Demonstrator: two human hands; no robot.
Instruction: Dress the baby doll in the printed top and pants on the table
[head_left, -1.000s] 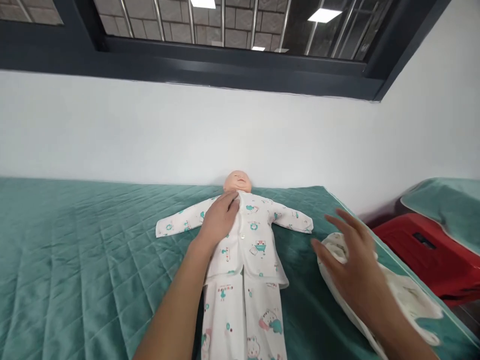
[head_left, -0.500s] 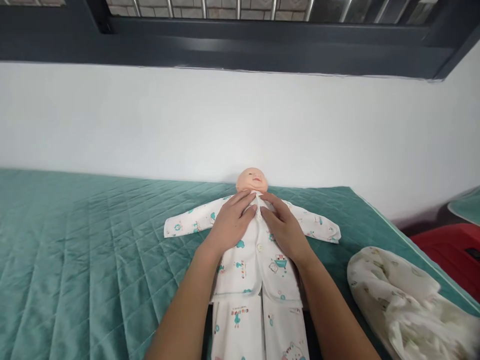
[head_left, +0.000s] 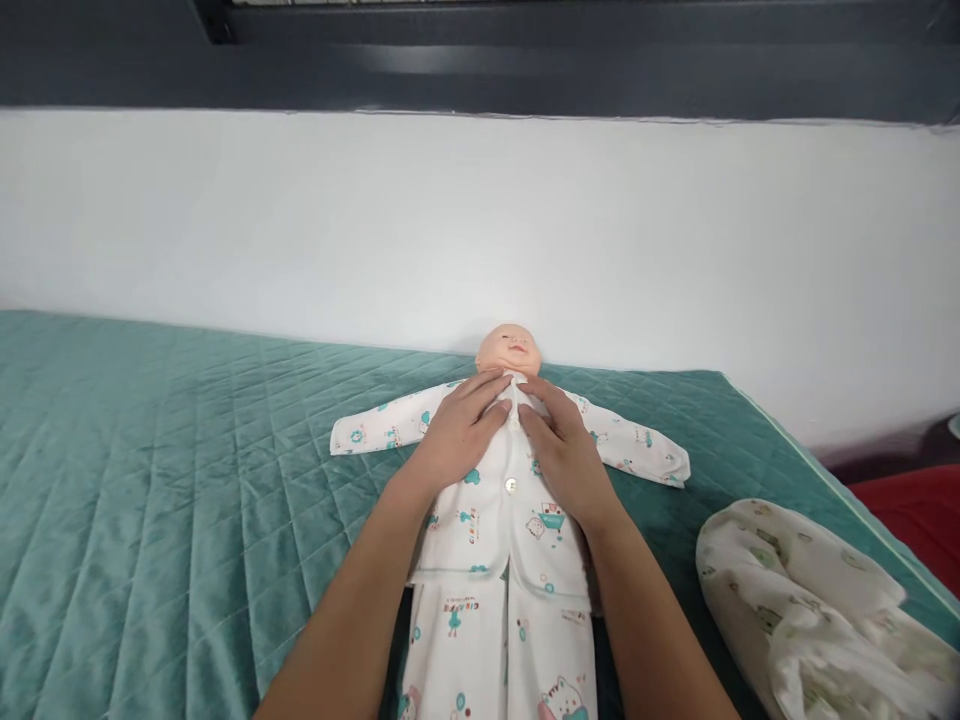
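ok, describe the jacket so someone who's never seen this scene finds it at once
Start at the green quilted cover and find the doll's head near the white wall. Just below, under the left hand and right hand, lies the white printed jacket. Spread sleeves and a front button set it apart from the similarly printed trousers below and the crumpled cloth at right.

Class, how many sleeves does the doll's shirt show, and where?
2: one sleeve spread toward the picture's left, the other sleeve toward its right, both on the quilt.
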